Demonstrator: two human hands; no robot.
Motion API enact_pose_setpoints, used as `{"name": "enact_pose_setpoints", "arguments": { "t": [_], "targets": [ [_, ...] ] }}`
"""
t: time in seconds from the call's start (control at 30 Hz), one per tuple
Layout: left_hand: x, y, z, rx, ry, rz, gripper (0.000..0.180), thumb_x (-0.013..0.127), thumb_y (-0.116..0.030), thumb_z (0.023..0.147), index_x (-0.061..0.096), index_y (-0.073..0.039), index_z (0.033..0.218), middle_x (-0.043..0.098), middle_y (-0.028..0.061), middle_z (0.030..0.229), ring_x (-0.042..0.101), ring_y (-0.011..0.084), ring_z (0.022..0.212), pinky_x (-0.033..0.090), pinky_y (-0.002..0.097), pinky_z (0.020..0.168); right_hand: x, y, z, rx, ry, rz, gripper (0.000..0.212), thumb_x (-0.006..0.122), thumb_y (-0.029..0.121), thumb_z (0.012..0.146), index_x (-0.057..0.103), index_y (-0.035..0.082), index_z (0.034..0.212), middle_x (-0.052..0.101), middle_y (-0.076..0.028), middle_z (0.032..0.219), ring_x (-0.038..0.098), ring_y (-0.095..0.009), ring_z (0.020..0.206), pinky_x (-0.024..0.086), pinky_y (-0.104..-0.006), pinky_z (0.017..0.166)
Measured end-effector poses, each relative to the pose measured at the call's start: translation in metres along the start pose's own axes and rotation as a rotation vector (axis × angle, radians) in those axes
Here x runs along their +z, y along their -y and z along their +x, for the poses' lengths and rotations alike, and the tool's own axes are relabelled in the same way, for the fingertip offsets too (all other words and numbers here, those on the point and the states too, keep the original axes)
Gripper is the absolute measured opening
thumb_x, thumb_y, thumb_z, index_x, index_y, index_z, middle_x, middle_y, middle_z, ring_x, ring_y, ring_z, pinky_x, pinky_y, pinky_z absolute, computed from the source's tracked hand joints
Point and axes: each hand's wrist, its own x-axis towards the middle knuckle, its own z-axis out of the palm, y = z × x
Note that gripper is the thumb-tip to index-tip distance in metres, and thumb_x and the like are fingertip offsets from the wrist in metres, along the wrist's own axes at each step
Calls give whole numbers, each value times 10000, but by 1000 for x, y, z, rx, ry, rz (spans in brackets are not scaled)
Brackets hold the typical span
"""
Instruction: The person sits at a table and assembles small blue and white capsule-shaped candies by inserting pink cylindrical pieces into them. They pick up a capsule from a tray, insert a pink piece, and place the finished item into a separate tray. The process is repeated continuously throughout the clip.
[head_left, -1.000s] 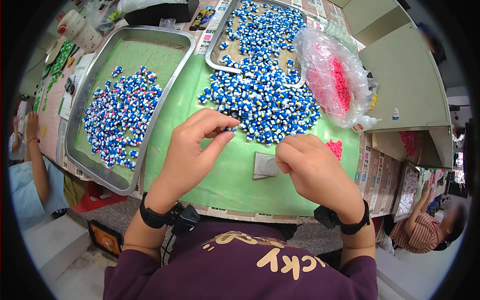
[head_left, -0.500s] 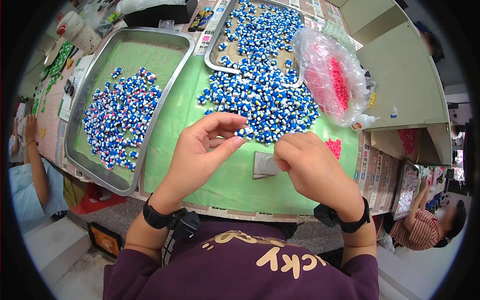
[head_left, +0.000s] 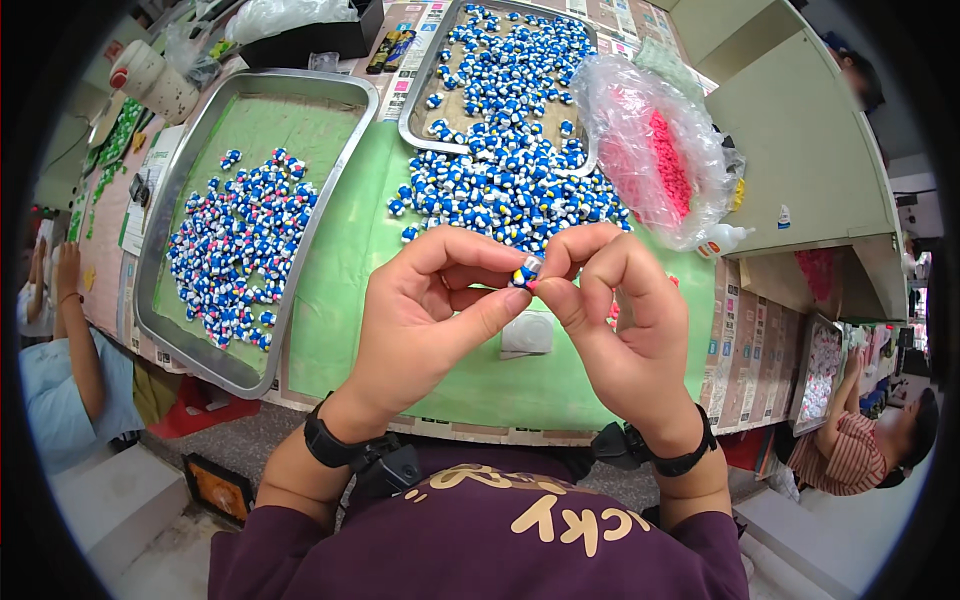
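Observation:
Between the thumb and fingers of my left hand [head_left: 425, 305] is a tiny blue, white and yellow figurine [head_left: 522, 272]. My right hand [head_left: 625, 325] is closed in a pinch at the figurine's right side, on a tiny pink piece [head_left: 533, 286] that touches it. Just below the fingertips, a pale square pad [head_left: 527, 335] lies on the green table cover [head_left: 440, 385]. Beyond my hands spreads a heap of similar blue-and-white figurines [head_left: 500, 200]. Loose pink pieces [head_left: 673, 281] lie partly hidden behind my right hand.
A metal tray [head_left: 255, 382] at left holds figurines with pink parts. Another metal tray [head_left: 425, 142] at the back holds more. At right are a clear bag [head_left: 600, 95] of pink pieces, a small white bottle [head_left: 722, 239] and a grey cabinet [head_left: 800, 130]. Other people sit at both sides.
My right hand has moved up from beside the pale pad to the figurine, bringing the pink piece against it. My left hand still holds the figurine, slightly farther right.

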Motion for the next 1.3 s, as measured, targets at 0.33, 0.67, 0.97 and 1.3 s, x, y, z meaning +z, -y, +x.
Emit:
{"name": "enact_pose_setpoints", "arguments": {
  "t": [0.33, 0.67, 0.97, 1.3],
  "targets": [
    [0, 0, -1, 284, -28, 406, 217, 696, 111, 787, 675, 32, 987, 646, 119, 1006, 660, 170, 926, 578, 266, 773, 12, -5, -3, -116, -83, -245, 254, 654, -71, 794, 437, 56, 764, 558, -93, 805, 546, -234, 734, 422, -339, 671],
    [-17, -13, -5, 390, -37, 543, 185, 693, 132, 755, 656, 12, 889, 656, 107, 922, 646, 140, 811, 550, 234, 683, -16, -5, 2, 56, -6, -38, 343, 736, -13, 776, 410, 67, 845, 482, -40, 846, 498, -140, 791, 422, -282, 726],
    [-136, -60, -45, 259, -538, 1291, 113, 659, 71, 802, 620, 9, 888, 611, 41, 859, 550, 81, 655, 466, 214, 593, -87, -34, -14, 242, 38, -435, 150, 619, -62, 810, 484, 3, 822, 547, -54, 757, 568, -142, 747, 460, -277, 704],
    [-106, -50, -21, 235, -401, 1333, 182, 667, 31, 806, 650, -35, 975, 634, 14, 999, 461, 49, 650, 373, 186, 550, -76, -44, -32, 293, 359, -591, 94, 556, -44, 787, 483, 7, 818, 551, -142, 764, 557, -320, 738, 438, -406, 663]
  ]
}}
